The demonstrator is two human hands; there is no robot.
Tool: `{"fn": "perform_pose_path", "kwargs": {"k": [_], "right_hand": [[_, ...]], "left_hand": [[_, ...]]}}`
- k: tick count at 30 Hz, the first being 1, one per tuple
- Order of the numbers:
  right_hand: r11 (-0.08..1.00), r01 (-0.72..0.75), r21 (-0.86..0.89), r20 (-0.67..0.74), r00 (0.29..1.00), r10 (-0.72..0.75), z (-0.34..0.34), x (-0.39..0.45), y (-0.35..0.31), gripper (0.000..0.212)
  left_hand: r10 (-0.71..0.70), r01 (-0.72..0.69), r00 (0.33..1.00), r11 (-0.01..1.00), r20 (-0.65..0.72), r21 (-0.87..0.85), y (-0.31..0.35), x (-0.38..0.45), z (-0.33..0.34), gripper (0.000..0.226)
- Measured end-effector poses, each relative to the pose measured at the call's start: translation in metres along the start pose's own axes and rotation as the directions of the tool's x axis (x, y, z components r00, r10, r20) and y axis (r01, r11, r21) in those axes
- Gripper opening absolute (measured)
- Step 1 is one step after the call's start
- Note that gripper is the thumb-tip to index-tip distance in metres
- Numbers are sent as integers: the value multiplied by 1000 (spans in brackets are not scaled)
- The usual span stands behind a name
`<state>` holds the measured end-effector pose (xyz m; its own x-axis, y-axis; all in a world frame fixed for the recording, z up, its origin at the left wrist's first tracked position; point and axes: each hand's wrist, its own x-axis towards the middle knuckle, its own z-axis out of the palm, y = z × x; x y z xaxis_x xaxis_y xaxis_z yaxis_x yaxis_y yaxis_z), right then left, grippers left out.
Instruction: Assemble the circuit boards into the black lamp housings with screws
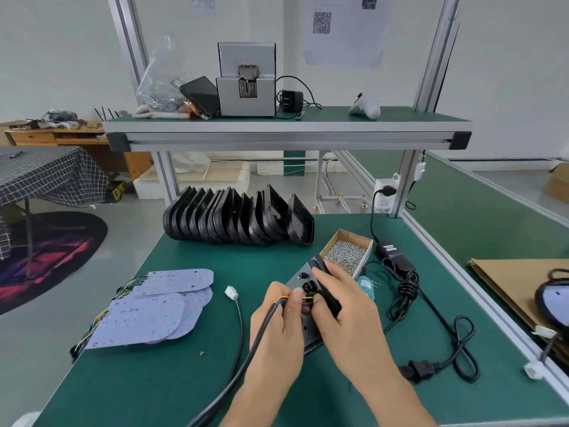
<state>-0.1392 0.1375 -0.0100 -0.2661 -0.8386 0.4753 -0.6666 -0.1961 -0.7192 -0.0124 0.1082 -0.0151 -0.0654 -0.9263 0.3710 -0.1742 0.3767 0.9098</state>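
My left hand (278, 322) pinches a bundle of coloured wires (288, 299) that come out of a black cable (246, 359). My right hand (345, 309) grips a black part (331, 298) over a grey plate (300, 277) with black sockets, in the middle of the green table. A row of black lamp housings (237, 217) stands on edge at the back of the table. Pale circuit boards (154, 306) with coloured wires lie stacked at the left. A cardboard box of screws (346, 252) sits just behind my right hand.
A white connector (231, 293) on a black lead lies between the boards and my hands. A black power adapter (395, 257) with coiled cord and plug (415, 369) lies at the right. A grey screw feeder (246, 80) stands on the upper shelf. Cardboard (505, 282) lies on the side table.
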Motion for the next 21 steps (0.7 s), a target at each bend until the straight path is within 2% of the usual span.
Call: {"fn": "perform_pose_path", "kwargs": {"k": [5,17,21], "right_hand": [[999,41,23,-58,998,-39,1,-3,5,36],[997,12,71,-38,999,-9,-5,-2,3,34],[997,2,74,-49,999,2,-7,-3,1,34]], "left_hand": [[28,-28,999,1000,24,-6,-4,2,3,40],[19,-15,999,995,47,-94,-7,2,1,29],[36,-31,998,993,45,-114,-11,2,1,33]]}}
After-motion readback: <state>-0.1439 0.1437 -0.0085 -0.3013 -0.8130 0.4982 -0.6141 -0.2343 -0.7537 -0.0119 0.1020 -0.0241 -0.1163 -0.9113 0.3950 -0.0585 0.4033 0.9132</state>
